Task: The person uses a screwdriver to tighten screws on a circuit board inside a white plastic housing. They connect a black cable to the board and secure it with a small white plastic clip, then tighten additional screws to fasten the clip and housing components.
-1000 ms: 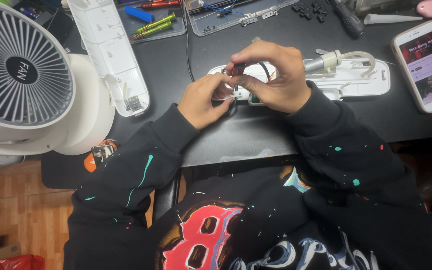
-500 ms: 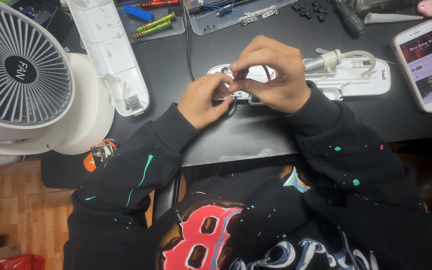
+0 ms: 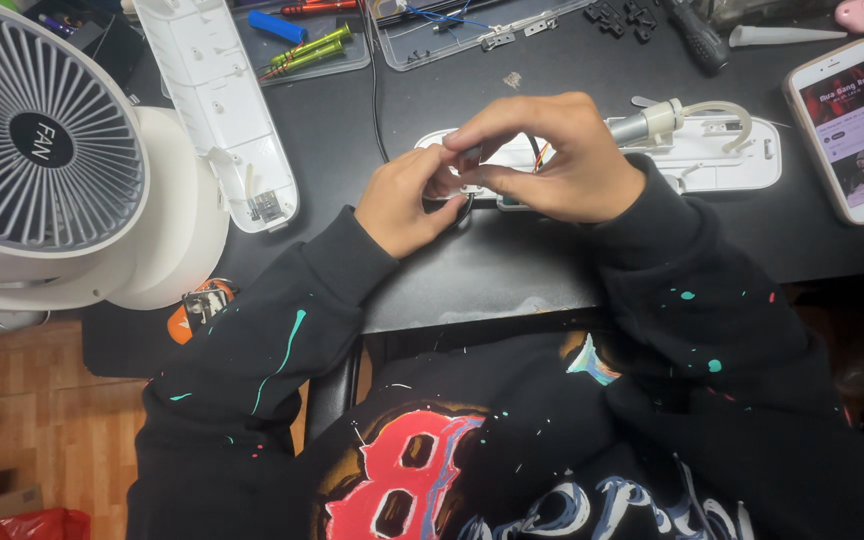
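Note:
A long white plastic device half [image 3: 722,155] lies open on the black desk [image 3: 512,270], with a small grey motor and a clear tube at its right part. My left hand [image 3: 407,200] and my right hand [image 3: 552,150] meet over its left end. Both pinch small parts there, where thin orange and black wires [image 3: 537,155] show between the fingers. The fingers hide what exactly is pinched. A black cable [image 3: 377,80] runs from the top of the desk down to my hands.
A white table fan [image 3: 52,170] stands at the left. The other white housing half [image 3: 222,110] lies beside it. Clear trays with screwdrivers [image 3: 302,45] and small parts sit at the back. A phone [image 3: 857,125] with a lit screen lies at the right.
Both hands stay over the left end of the device; the fingers shift only slightly. Nothing else has moved.

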